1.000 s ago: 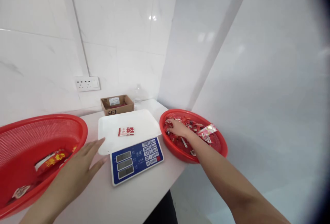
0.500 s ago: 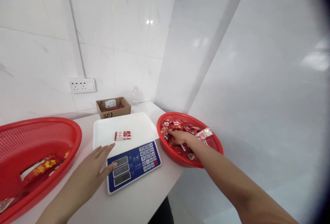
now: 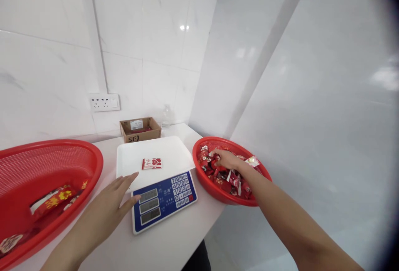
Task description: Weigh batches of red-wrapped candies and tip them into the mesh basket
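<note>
My left hand hangs with fingers spread and nothing in it, at the left edge of a scale with a blue panel. Its thumb overlaps the displays. On the scale's white tray lies a small white-and-red packet. To the right, my right hand reaches into a round red basket full of small red wrapped packets. Its fingers are bent down over a red packet; the fingertips are partly hidden among the wrappers.
A larger red basket with several red and gold packets stands at the left. Behind the scale are an open cardboard box and a clear plastic bottle. Walls close off the back and right; the table's edge runs along the front right.
My right hand has stirred the packets in the right basket; several lie differently, and its fingers are more bent. My left hand stays nearly still. The whole view has shifted slightly.
</note>
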A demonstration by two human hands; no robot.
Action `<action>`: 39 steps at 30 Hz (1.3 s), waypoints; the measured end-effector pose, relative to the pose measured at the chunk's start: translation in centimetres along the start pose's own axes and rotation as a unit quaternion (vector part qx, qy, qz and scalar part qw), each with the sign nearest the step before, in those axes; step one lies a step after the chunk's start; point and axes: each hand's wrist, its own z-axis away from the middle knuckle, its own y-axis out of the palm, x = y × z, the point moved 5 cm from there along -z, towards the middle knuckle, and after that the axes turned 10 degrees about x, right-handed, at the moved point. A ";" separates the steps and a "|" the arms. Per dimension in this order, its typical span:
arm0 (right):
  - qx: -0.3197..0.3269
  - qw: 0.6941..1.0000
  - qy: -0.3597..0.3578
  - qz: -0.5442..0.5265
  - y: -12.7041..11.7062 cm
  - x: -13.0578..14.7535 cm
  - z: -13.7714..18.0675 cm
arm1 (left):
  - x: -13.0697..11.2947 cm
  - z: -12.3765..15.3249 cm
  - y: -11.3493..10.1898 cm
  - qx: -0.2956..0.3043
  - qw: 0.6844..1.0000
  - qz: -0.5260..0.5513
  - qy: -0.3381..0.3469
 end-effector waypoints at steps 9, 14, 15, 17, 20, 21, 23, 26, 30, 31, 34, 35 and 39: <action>-0.068 0.996 -0.039 -0.035 -3.0 0.5 1.2 | 0.2 0.0 -0.1 0.001 1.000 0.002 0.009; -0.078 0.996 -0.034 -0.027 -3.9 0.7 2.0 | 0.2 0.1 -0.3 0.007 1.000 0.008 0.007; -0.079 0.996 -0.031 -0.024 -4.0 0.7 2.1 | 0.2 0.1 -0.3 0.008 1.000 0.010 0.007; -0.081 0.996 -0.029 -0.018 -4.2 0.7 2.3 | 0.1 0.1 -0.4 0.007 1.000 0.013 0.009; -0.087 0.996 -0.006 -0.001 -4.5 0.5 2.4 | 0.0 0.1 -0.4 0.007 1.000 0.019 0.010; -0.092 0.996 0.008 0.007 -4.7 0.4 2.5 | 0.0 0.1 -0.5 0.008 1.000 0.022 0.009; -0.106 0.994 0.033 0.020 -4.9 0.2 2.5 | -0.1 0.1 -0.6 0.010 0.999 0.030 0.009; -0.122 0.991 0.055 0.027 -5.1 -0.1 2.4 | -0.2 0.2 -0.6 0.013 0.999 0.035 0.006; -0.133 0.989 0.063 0.024 -5.1 -0.3 2.4 | -0.1 0.1 -0.7 0.008 0.999 0.034 0.004; -0.135 0.989 0.061 0.021 -5.1 -0.3 2.4 | -0.1 0.1 -0.7 0.005 0.999 0.034 0.005; -0.143 0.988 0.056 0.011 -5.1 -0.3 2.4 | -0.1 0.2 -0.8 0.002 0.999 0.033 0.003; -0.147 0.988 0.055 0.007 -5.2 -0.3 2.4 | -0.1 0.2 -0.8 0.002 0.999 0.033 0.001; -0.172 0.984 0.044 -0.021 -5.6 0.4 2.6 | -0.1 0.2 -0.6 0.011 0.999 0.032 0.004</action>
